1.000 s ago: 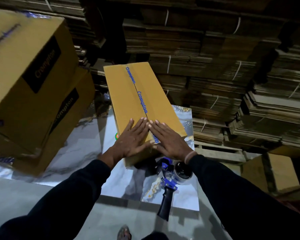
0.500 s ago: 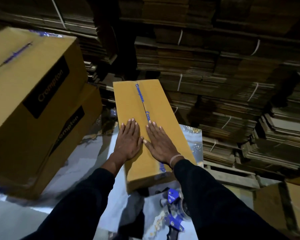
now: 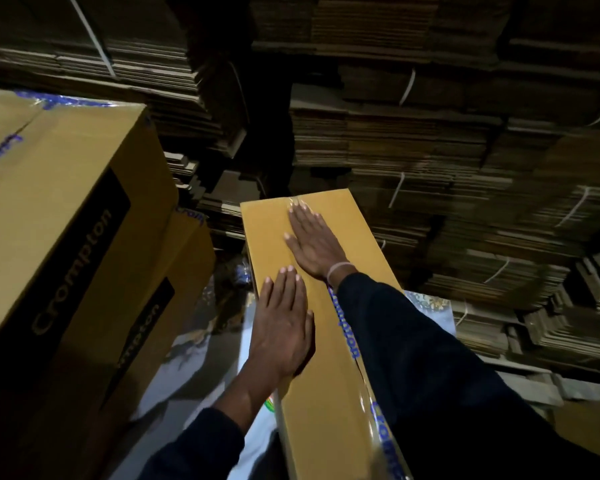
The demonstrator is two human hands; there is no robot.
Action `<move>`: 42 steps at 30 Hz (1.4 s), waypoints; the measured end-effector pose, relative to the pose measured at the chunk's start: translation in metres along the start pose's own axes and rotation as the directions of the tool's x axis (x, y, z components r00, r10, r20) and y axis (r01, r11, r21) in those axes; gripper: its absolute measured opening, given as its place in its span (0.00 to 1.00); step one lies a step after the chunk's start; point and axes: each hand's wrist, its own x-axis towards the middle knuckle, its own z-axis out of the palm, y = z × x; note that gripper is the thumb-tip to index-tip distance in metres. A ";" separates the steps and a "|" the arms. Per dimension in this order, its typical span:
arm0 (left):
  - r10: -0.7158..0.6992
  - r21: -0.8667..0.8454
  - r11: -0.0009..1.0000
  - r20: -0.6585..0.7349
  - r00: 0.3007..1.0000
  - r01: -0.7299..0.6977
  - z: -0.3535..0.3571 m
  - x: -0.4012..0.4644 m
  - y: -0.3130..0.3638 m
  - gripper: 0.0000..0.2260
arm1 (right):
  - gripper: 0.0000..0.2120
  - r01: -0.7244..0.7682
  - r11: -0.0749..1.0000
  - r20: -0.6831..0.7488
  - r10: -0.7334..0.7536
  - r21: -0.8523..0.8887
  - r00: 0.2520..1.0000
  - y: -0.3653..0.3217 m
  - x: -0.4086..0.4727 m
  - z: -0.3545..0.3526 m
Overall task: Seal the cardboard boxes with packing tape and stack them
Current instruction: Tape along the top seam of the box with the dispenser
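Bundled flat cardboard stacks wall the frame's top and right. At centre, the long taped box lies on the desk; the left hand and right hand press flat on it, fingers straight. 2 stacked boxes crowd its left edge.

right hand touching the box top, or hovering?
Touching. The head view shows the right hand lying flat, fingers straight, on the box top near its far end.

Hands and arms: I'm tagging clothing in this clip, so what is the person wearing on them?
Both arms are covered by long dark sleeves that reach to the wrists. The left hand and the right hand are bare, with no gloves. A thin pale band circles the right wrist just above the sleeve cuff. No rings or watch show.
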 end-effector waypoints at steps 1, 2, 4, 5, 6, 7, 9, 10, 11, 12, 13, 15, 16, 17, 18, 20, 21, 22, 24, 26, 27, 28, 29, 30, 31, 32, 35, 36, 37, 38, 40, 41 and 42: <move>-0.004 -0.009 1.000 -0.012 1.000 0.003 0.000 0.000 0.000 0.30 | 0.31 -0.023 1.000 -0.012 0.023 0.010 1.000 -0.001 0.020 0.000; -0.003 -0.020 1.000 -0.020 1.000 0.003 0.000 0.000 0.000 0.30 | 0.31 -0.049 0.999 -0.023 0.049 0.013 0.999 -0.003 0.039 -0.001; 0.006 -0.033 0.999 -0.025 1.000 -0.007 -0.001 -0.002 0.000 0.29 | 0.30 -0.096 0.995 -0.044 0.096 0.005 0.994 -0.008 0.070 -0.002; 0.013 -0.035 0.999 -0.028 1.000 -0.014 -0.001 -0.003 -0.001 0.29 | 0.29 -0.109 0.994 -0.056 0.107 -0.018 0.993 -0.010 0.081 -0.002; 0.017 -0.036 0.999 -0.031 0.999 -0.018 -0.002 -0.004 -0.001 0.29 | 0.27 -0.113 0.992 -0.071 0.109 -0.055 0.992 -0.013 0.090 -0.002; 0.012 -0.037 0.999 -0.034 0.999 -0.014 -0.002 -0.004 -0.001 0.29 | 0.25 -0.108 0.990 -0.085 0.100 -0.087 0.991 -0.016 0.095 -0.002; -0.010 -0.034 0.999 -0.025 1.000 0.009 -0.005 -0.003 0.000 0.29 | 0.23 -0.072 0.992 -0.100 0.061 -0.108 0.993 -0.016 0.097 -0.004; -0.021 -0.029 0.999 -0.015 1.000 0.020 -0.005 -0.003 0.001 0.29 | 0.24 -0.051 0.993 -0.095 0.041 -0.107 0.995 -0.012 0.094 -0.005; -0.029 -0.025 0.999 -0.011 1.000 0.028 -0.005 -0.002 0.003 0.30 | 0.24 -0.036 0.994 -0.085 0.027 -0.107 0.996 -0.007 0.090 -0.006; -0.033 -0.024 0.999 -0.010 0.999 0.033 -0.005 -0.002 0.005 0.30 | 0.26 -0.034 0.994 -0.075 0.026 -0.107 0.997 0.000 0.086 -0.008; -0.037 -0.030 0.999 -0.014 0.999 0.036 -0.005 -0.001 0.006 0.30 | 0.28 -0.046 0.994 -0.066 0.039 -0.103 0.997 0.006 0.081 -0.008; -0.038 -0.046 0.998 -0.024 0.999 0.037 -0.003 -0.001 0.005 0.29 | 0.30 -0.091 0.992 -0.062 0.086 -0.088 0.994 0.013 0.068 -0.007; -0.038 -0.048 0.998 -0.034 0.999 0.036 -0.003 -0.001 0.005 0.29 | 0.31 -0.110 0.990 -0.064 0.104 -0.087 0.992 0.014 0.061 -0.005; -0.038 -0.049 0.998 -0.041 0.998 0.036 -0.003 -0.002 0.004 0.29 | 0.31 -0.117 0.989 -0.062 0.111 -0.088 0.992 0.013 0.052 -0.003; -0.035 -0.049 0.998 -0.040 0.999 0.033 -0.003 -0.001 0.003 0.29 | 0.31 -0.115 0.990 -0.052 0.111 -0.085 0.992 0.010 0.042 -0.001; -0.022 -0.045 0.999 -0.031 0.999 0.021 -0.004 -0.001 0.002 0.29 | 0.32 -0.094 0.993 -0.030 0.092 -0.068 0.995 0.003 0.017 0.001; -0.016 -0.041 0.999 -0.030 0.999 0.015 -0.004 -0.001 0.002 0.29 | 0.32 -0.078 0.995 -0.019 0.077 -0.057 0.997 -0.001 0.002 0.002; -0.009 -0.034 0.999 -0.031 0.999 0.008 -0.004 -0.001 0.002 0.29 | 0.32 -0.063 0.997 -0.005 0.062 -0.044 0.998 -0.004 -0.014 0.002; -0.003 -0.022 1.000 -0.036 0.999 0.002 -0.003 -0.001 0.000 0.29 | 0.32 -0.041 0.999 0.015 0.041 -0.031 0.999 -0.010 -0.050 0.002; -0.005 -0.038 0.999 -0.031 1.000 0.004 -0.003 -0.001 -0.001 0.29 | 0.33 -0.035 0.999 0.015 0.035 -0.030 0.999 -0.017 -0.088 0.001; -0.008 -0.051 0.999 -0.024 1.000 0.007 -0.003 -0.002 -0.001 0.30 | 0.33 -0.035 0.999 0.015 0.035 -0.023 0.999 -0.020 -0.107 0.000; -0.012 -0.061 0.998 -0.010 1.000 0.011 -0.004 -0.003 -0.001 0.30 | 0.33 -0.035 0.999 0.014 0.036 -0.017 0.999 -0.024 -0.127 0.000; -0.014 -0.063 0.998 0.010 1.000 0.015 -0.006 -0.004 -0.001 0.31 | 0.33 -0.035 0.999 0.012 0.035 -0.013 0.999 -0.028 -0.146 0.000; -0.015 -0.056 0.998 0.033 0.999 0.016 -0.008 -0.006 -0.001 0.32 | 0.33 -0.036 0.999 0.008 0.036 -0.008 0.999 -0.032 -0.166 0.000; -0.016 -0.048 0.999 0.053 0.998 0.019 -0.010 -0.007 -0.001 0.34 | 0.33 -0.038 0.999 0.003 0.038 -0.001 0.999 -0.037 -0.186 0.001; -0.019 -0.042 0.999 0.068 0.998 0.021 -0.012 -0.007 0.000 0.35 | 0.32 -0.041 0.999 -0.004 0.041 0.005 0.999 -0.042 -0.206 0.002; -0.017 -0.037 0.999 0.071 0.997 0.020 -0.016 -0.008 -0.001 0.35 | 0.32 -0.037 0.999 -0.032 0.037 0.003 0.999 -0.060 -0.268 0.000; -0.017 -0.033 0.999 0.067 0.998 0.019 -0.017 -0.009 0.000 0.35 | 0.32 -0.037 0.999 -0.043 0.037 0.001 0.998 -0.066 -0.289 -0.001; -0.015 -0.030 0.999 0.065 0.998 0.017 -0.018 -0.011 0.000 0.34 | 0.32 -0.041 0.999 -0.055 0.041 0.001 0.998 -0.072 -0.308 -0.003; -0.014 -0.028 0.999 0.061 0.998 0.016 -0.020 -0.012 0.001 0.32 | 0.31 -0.049 0.999 -0.069 0.049 0.005 0.996 -0.077 -0.324 -0.005; -0.024 -0.022 0.999 0.057 0.998 0.025 -0.022 -0.017 0.006 0.29 | 0.30 -0.075 0.997 -0.102 0.076 0.006 0.992 -0.085 -0.353 -0.006; -0.033 -0.018 0.999 0.059 0.998 0.034 -0.022 -0.021 0.010 0.28 | 0.30 -0.092 0.996 -0.123 0.093 0.009 0.988 -0.088 -0.365 -0.004; -0.044 -0.013 0.999 0.062 0.997 0.045 -0.022 -0.026 0.016 0.29 | 0.29 -0.109 0.994 -0.143 0.111 0.020 0.983 -0.089 -0.375 -0.002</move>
